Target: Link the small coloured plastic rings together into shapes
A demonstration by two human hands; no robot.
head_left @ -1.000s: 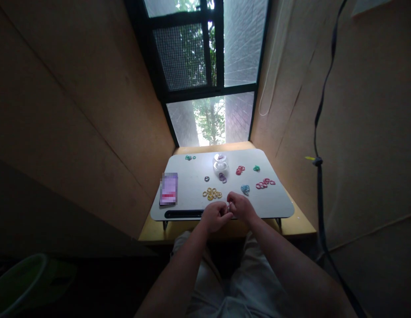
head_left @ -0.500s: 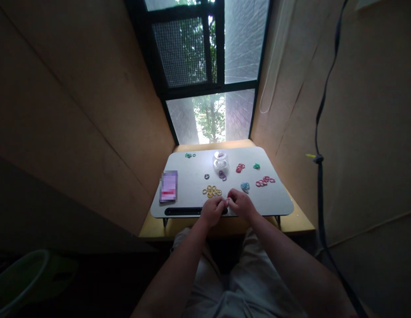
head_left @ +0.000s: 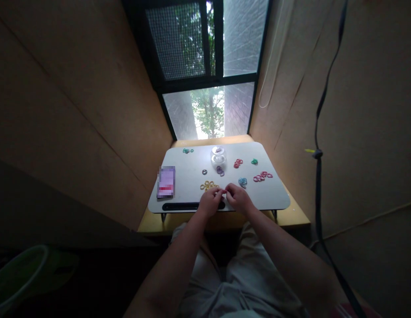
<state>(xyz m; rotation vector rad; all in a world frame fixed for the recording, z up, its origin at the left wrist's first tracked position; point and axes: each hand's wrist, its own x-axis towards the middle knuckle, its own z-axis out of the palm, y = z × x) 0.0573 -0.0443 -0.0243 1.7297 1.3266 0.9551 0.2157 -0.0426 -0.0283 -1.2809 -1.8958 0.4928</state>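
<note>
My left hand (head_left: 210, 201) and my right hand (head_left: 237, 197) meet near the front edge of a white lap table (head_left: 188, 176). The fingers of both are closed in a pinch on a small pinkish-red piece (head_left: 224, 191); its shape is mostly hidden by the fingertips. A cluster of yellow rings (head_left: 208, 185) lies just behind my left hand and is partly covered by it. Blue rings (head_left: 243, 181) rest just behind my right hand. Further back are purple rings (head_left: 220, 171) and a dark ring (head_left: 204, 172).
A clear round container (head_left: 218, 156) stands at the back middle. Red rings (head_left: 238, 163), pink-red rings (head_left: 262, 176) and green rings (head_left: 254, 161) lie on the right. More green rings (head_left: 186, 151) sit back left. A phone (head_left: 166, 182) lies left, beside a black slot (head_left: 180, 206).
Both hands have stayed together, with the fingertips shifting slightly around the pinkish-red piece. The whole view has moved a little, so the table appears slightly higher and further left.
</note>
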